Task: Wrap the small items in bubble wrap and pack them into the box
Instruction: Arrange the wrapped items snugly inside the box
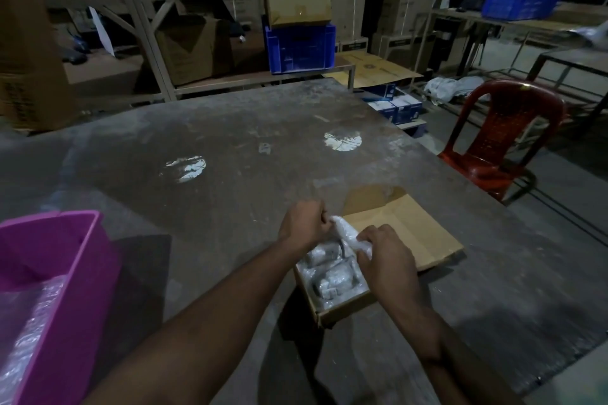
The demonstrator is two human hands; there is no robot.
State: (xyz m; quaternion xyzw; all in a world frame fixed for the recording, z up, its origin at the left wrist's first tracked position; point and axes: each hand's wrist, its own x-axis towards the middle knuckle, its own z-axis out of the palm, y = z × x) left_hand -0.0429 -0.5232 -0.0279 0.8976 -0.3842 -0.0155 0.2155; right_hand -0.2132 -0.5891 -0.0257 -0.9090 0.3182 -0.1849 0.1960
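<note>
A small open cardboard box (342, 309) lies on the table at the near right, its lid (408, 233) folded flat behind it. Several bubble-wrapped items (332, 276) fill the box. Above its far edge both hands hold one bubble-wrapped bundle (345, 233). My left hand (304, 223) grips the bundle's far left end with curled fingers. Gripping its near right end is my right hand (385, 256), which hides part of the box. What is inside the wrap cannot be seen.
A pink plastic bin (75, 273) holding bubble wrap (29, 332) stands at the near left. The grey worn table (230, 158) stretches ahead. A red plastic chair (503, 138) stands off its right edge. Shelves, cartons and a blue crate (299, 46) lie beyond.
</note>
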